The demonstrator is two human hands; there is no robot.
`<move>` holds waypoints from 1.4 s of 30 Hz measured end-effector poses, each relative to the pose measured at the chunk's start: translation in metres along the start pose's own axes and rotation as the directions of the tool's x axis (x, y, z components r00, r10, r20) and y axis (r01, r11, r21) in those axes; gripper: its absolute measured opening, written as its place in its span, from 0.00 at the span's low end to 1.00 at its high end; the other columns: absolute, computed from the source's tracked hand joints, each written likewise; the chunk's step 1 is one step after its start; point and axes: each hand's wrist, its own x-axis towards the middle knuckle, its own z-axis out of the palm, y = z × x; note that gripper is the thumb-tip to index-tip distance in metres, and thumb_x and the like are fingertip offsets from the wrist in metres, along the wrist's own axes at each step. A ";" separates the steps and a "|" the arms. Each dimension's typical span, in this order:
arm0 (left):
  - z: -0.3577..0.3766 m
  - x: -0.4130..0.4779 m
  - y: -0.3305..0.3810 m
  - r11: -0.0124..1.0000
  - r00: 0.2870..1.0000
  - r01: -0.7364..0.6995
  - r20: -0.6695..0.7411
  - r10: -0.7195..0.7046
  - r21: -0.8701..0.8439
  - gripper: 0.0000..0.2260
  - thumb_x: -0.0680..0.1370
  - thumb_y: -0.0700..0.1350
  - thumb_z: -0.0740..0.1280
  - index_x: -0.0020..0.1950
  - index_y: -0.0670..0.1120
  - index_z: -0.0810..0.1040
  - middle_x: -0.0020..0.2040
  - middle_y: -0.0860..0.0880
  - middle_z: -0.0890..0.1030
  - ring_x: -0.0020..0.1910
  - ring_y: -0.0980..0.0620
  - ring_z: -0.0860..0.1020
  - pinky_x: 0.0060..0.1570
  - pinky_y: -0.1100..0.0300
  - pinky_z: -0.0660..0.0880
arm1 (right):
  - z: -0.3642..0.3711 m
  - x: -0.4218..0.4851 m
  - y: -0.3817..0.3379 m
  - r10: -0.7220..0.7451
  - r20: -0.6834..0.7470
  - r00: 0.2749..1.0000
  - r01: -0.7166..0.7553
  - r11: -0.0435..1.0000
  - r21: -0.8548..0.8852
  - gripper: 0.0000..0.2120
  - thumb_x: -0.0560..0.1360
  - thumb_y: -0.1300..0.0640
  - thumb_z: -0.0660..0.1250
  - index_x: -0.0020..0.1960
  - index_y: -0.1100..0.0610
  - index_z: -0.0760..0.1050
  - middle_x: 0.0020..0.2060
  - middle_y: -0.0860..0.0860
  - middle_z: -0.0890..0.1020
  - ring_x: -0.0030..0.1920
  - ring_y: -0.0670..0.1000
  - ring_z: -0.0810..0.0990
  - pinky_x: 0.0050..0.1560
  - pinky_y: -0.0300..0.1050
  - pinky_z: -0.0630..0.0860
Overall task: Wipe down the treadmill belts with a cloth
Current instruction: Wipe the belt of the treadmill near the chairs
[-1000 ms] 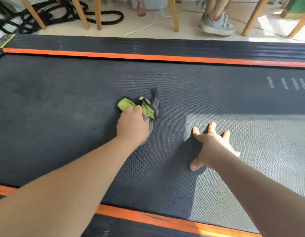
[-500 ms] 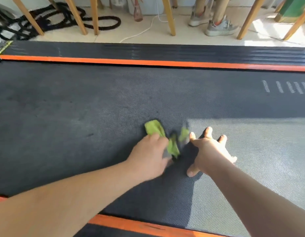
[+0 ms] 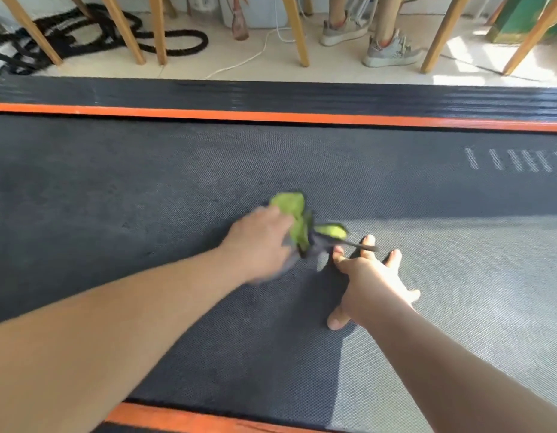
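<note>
Your left hand grips the crumpled green-and-grey cloth on the dark textured treadmill belt, while your right hand, just beside it, presses flat, fingers spread.

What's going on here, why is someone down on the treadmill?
A person is wiping the treadmill belt. Their left hand grips a bunched green and grey cloth against the belt; the blur suggests it is mid-stroke. Their right hand rests flat on the belt just beside the cloth, fingers spread, as a brace. Someone else's grey sneakers stand on the floor beyond.
</note>
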 end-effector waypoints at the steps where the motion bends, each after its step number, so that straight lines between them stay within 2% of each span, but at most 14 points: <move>1: -0.005 0.013 -0.004 0.987 0.986 0.159 -0.058 -0.159 -0.004 0.16 0.77 0.57 0.67 0.55 0.46 0.75 0.55 0.42 0.76 0.57 0.38 0.76 0.53 0.46 0.76 | 0.000 0.000 -0.001 0.009 0.004 1.000 -0.009 1.000 0.000 0.68 0.56 0.47 0.88 0.79 0.29 0.44 0.78 0.44 0.28 0.79 0.64 0.30 0.65 0.86 0.55; 3: 0.001 0.016 0.011 0.939 0.930 0.337 -0.129 -0.343 -0.067 0.14 0.78 0.54 0.70 0.54 0.45 0.73 0.55 0.42 0.75 0.56 0.39 0.75 0.53 0.46 0.75 | -0.002 0.000 -0.003 0.023 0.017 1.000 -0.023 1.000 0.009 0.69 0.55 0.47 0.89 0.78 0.27 0.43 0.78 0.43 0.28 0.79 0.64 0.30 0.65 0.86 0.55; 7: 0.014 -0.033 0.048 0.987 0.995 -0.076 0.053 0.085 -0.145 0.12 0.76 0.52 0.70 0.52 0.47 0.72 0.53 0.46 0.73 0.54 0.41 0.74 0.49 0.47 0.74 | -0.005 -0.001 -0.003 0.035 0.026 0.999 -0.035 0.999 0.008 0.66 0.56 0.48 0.88 0.80 0.31 0.49 0.79 0.43 0.29 0.79 0.64 0.29 0.66 0.85 0.57; 9: 0.005 -0.022 0.024 0.989 0.989 -0.117 0.079 0.124 -0.090 0.14 0.75 0.56 0.69 0.52 0.48 0.72 0.53 0.46 0.73 0.54 0.41 0.75 0.49 0.46 0.77 | -0.004 -0.001 -0.002 0.022 0.033 0.999 -0.022 1.000 -0.009 0.65 0.58 0.48 0.88 0.80 0.31 0.47 0.79 0.44 0.28 0.79 0.65 0.28 0.66 0.85 0.57; 13: -0.003 0.021 0.003 0.937 0.931 0.337 -0.116 -0.346 -0.092 0.14 0.78 0.54 0.69 0.54 0.45 0.74 0.55 0.41 0.75 0.55 0.37 0.75 0.53 0.45 0.75 | -0.003 -0.004 -0.003 0.026 0.022 0.999 -0.026 1.000 -0.009 0.69 0.56 0.46 0.88 0.78 0.27 0.42 0.78 0.43 0.28 0.79 0.65 0.31 0.65 0.86 0.57; 14: 0.003 0.018 0.016 0.932 0.923 0.348 -0.139 -0.359 -0.100 0.14 0.78 0.54 0.69 0.53 0.45 0.74 0.55 0.41 0.75 0.55 0.38 0.75 0.52 0.45 0.75 | -0.003 -0.002 -0.005 0.027 0.025 0.999 -0.027 1.000 -0.004 0.68 0.56 0.46 0.88 0.78 0.27 0.43 0.78 0.43 0.28 0.79 0.65 0.31 0.65 0.85 0.57; 18: 0.012 -0.033 0.057 0.987 0.997 -0.045 0.060 0.055 -0.157 0.13 0.77 0.55 0.69 0.53 0.47 0.72 0.55 0.46 0.74 0.56 0.41 0.74 0.51 0.47 0.75 | -0.007 -0.002 -0.003 0.055 0.039 0.998 -0.055 0.998 0.000 0.67 0.57 0.48 0.88 0.81 0.32 0.47 0.78 0.45 0.25 0.79 0.64 0.30 0.68 0.83 0.57; 20: 0.000 -0.023 0.031 0.993 0.990 -0.083 0.104 0.092 -0.087 0.17 0.76 0.61 0.66 0.54 0.49 0.72 0.55 0.47 0.74 0.57 0.42 0.74 0.52 0.47 0.77 | -0.006 -0.004 -0.002 0.029 0.041 0.999 -0.029 1.000 0.011 0.65 0.58 0.47 0.87 0.80 0.31 0.47 0.78 0.44 0.26 0.79 0.63 0.29 0.69 0.84 0.54; 25: -0.003 0.027 0.001 0.912 0.907 0.403 -0.100 -0.409 -0.072 0.15 0.79 0.55 0.69 0.55 0.45 0.73 0.57 0.41 0.75 0.57 0.38 0.75 0.55 0.45 0.74 | -0.008 -0.009 -0.006 0.007 0.049 0.999 -0.007 1.000 0.006 0.67 0.57 0.43 0.87 0.78 0.27 0.41 0.78 0.44 0.28 0.79 0.64 0.31 0.67 0.83 0.57; 31: 0.003 -0.022 0.039 0.997 0.994 -0.039 0.099 0.046 -0.074 0.14 0.77 0.55 0.68 0.54 0.48 0.72 0.56 0.46 0.74 0.57 0.41 0.75 0.52 0.46 0.77 | -0.011 -0.013 -0.004 -0.008 0.072 0.997 0.004 0.999 0.053 0.62 0.58 0.45 0.86 0.79 0.30 0.50 0.81 0.43 0.32 0.79 0.60 0.28 0.71 0.82 0.52; 36: -0.011 0.009 -0.003 0.902 0.901 0.415 -0.080 -0.425 -0.116 0.13 0.78 0.54 0.68 0.48 0.49 0.67 0.53 0.43 0.75 0.54 0.38 0.77 0.51 0.46 0.76 | -0.012 -0.012 -0.006 0.011 0.080 0.997 -0.012 1.000 0.021 0.66 0.59 0.43 0.86 0.78 0.27 0.40 0.78 0.43 0.27 0.79 0.63 0.29 0.69 0.83 0.55; 38: 0.002 -0.010 0.026 0.942 0.946 0.310 -0.063 -0.319 -0.127 0.13 0.78 0.56 0.67 0.48 0.50 0.66 0.53 0.45 0.74 0.54 0.41 0.76 0.50 0.47 0.76 | -0.011 -0.009 -0.006 0.023 0.084 0.996 -0.025 0.999 0.020 0.66 0.59 0.44 0.86 0.78 0.27 0.41 0.78 0.43 0.27 0.79 0.62 0.29 0.69 0.83 0.55; 40: 0.008 -0.046 0.058 0.994 0.999 0.032 0.030 -0.029 -0.107 0.12 0.78 0.56 0.66 0.50 0.50 0.69 0.54 0.48 0.73 0.54 0.43 0.75 0.49 0.48 0.76 | -0.011 -0.009 -0.005 0.026 0.068 0.997 -0.028 0.999 0.040 0.65 0.57 0.46 0.87 0.79 0.28 0.46 0.77 0.41 0.25 0.79 0.62 0.28 0.69 0.83 0.55; 42: 0.002 -0.050 0.041 0.991 0.984 -0.123 0.123 0.129 -0.058 0.14 0.76 0.58 0.67 0.53 0.51 0.72 0.55 0.49 0.73 0.56 0.44 0.75 0.49 0.49 0.77 | -0.011 -0.010 -0.005 0.031 0.078 0.996 -0.035 0.998 0.056 0.65 0.58 0.46 0.87 0.80 0.30 0.47 0.76 0.42 0.23 0.78 0.62 0.26 0.69 0.83 0.53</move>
